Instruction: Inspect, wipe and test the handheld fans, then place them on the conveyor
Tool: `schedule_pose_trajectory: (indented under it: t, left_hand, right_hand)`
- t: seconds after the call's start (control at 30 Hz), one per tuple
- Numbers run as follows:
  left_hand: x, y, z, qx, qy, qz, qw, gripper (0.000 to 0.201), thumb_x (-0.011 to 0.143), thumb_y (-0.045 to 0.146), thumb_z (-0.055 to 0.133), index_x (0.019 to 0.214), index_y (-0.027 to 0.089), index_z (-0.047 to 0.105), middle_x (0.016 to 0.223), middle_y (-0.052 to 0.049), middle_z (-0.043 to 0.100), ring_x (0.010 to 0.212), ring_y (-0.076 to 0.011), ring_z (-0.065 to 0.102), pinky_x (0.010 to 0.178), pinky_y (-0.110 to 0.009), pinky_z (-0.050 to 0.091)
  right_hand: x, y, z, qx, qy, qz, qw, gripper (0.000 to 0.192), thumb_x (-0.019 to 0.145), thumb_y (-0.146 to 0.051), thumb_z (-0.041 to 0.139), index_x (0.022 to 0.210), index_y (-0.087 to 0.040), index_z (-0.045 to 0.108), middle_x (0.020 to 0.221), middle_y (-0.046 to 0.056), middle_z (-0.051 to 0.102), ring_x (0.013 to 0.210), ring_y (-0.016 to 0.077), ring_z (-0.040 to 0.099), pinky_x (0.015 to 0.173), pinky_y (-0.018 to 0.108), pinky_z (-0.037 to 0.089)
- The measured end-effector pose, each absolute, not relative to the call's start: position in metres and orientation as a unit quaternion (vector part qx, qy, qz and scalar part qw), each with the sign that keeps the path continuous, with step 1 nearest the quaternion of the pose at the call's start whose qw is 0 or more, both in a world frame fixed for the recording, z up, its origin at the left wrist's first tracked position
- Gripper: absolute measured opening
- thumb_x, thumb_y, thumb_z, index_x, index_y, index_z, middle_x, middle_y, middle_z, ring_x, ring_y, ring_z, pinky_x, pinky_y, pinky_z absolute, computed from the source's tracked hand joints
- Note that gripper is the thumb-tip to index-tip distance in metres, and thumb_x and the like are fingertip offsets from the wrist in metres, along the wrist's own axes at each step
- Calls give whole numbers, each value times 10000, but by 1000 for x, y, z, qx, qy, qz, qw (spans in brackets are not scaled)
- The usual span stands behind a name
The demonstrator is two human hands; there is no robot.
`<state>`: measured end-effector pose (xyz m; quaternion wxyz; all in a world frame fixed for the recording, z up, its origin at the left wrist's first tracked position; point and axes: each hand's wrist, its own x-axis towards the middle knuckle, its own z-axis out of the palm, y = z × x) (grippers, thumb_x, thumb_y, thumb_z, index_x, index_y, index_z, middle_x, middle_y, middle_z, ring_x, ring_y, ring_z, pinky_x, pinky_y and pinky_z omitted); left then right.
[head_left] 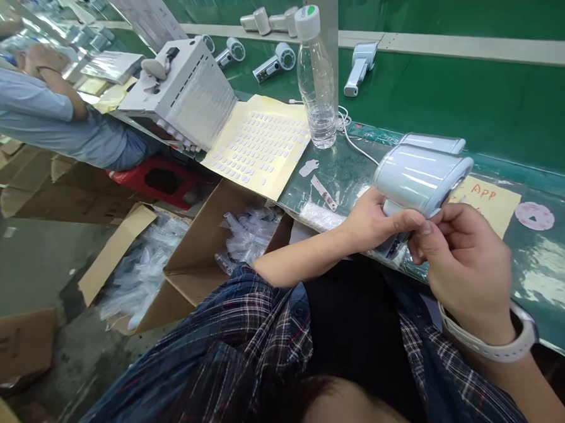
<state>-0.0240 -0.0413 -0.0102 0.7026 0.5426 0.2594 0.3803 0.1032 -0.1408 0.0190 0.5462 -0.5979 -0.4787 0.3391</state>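
A white handheld fan-like device (420,173) with a round barrel head is held at the near edge of the green bench (495,105). My left hand (375,219) grips its handle from the left, thumb across the front. My right hand (460,259), a white watch on its wrist, pinches at the handle's lower part just under the barrel; what the fingertips hold is hidden. A yellow sheet of small white stickers (260,143) lies to the left of the device.
A clear water bottle (316,77) stands behind the sheet, a white cable beside it. Several similar devices (274,60) lie on the conveyor. Open cartons of bagged parts (246,238) sit below the bench. A seated person in blue (45,116) is at the left.
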Motion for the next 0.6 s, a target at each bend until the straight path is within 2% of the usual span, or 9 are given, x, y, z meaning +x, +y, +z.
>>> schedule_pose_trajectory:
  t: [0.1, 0.23, 0.33, 0.47, 0.6]
  left_hand:
    - [-24, -42, -15, 540, 268, 382, 701, 1003, 489, 1059, 824, 897, 148, 722, 834, -50, 728, 835, -193, 667, 805, -313, 570]
    - [-24, -43, -25, 540, 261, 378, 705, 1002, 576, 1104, 729, 923, 164, 740, 872, -53, 741, 861, -187, 691, 801, -279, 561]
    - [-22, -45, -27, 526, 241, 369, 727, 999, 615, 1122, 678, 902, 166, 711, 839, -50, 723, 793, -166, 677, 709, -257, 550]
    - [-21, -49, -23, 490, 259, 351, 755, 1014, 572, 1124, 705, 921, 173, 697, 787, -50, 729, 694, -162, 682, 578, -249, 529]
    - [-20, -49, -29, 447, 248, 298, 806, 980, 637, 1113, 684, 895, 168, 705, 712, -63, 736, 615, -172, 698, 562, -268, 575]
  right_hand:
    - [102, -136, 17, -551, -464, 383, 578, 462, 975, -630, 867, 866, -247, 634, 606, -58, 608, 486, 92, 537, 460, 211, 423]
    - [103, -134, 18, -491, -437, 444, 609, 388, 999, -499, 882, 864, -239, 628, 574, -76, 574, 451, 92, 542, 449, 200, 456]
    - [105, -133, 18, -461, -419, 482, 617, 324, 1025, -416, 864, 877, -236, 640, 584, -81, 566, 449, 89, 553, 448, 194, 472]
    - [106, -132, 20, -434, -398, 523, 616, 317, 1013, -391, 879, 864, -234, 648, 583, -79, 570, 447, 93, 573, 446, 194, 488]
    - [104, -131, 25, -422, -377, 544, 619, 354, 968, -402, 924, 840, -227, 645, 578, -79, 574, 435, 98, 588, 452, 203, 505]
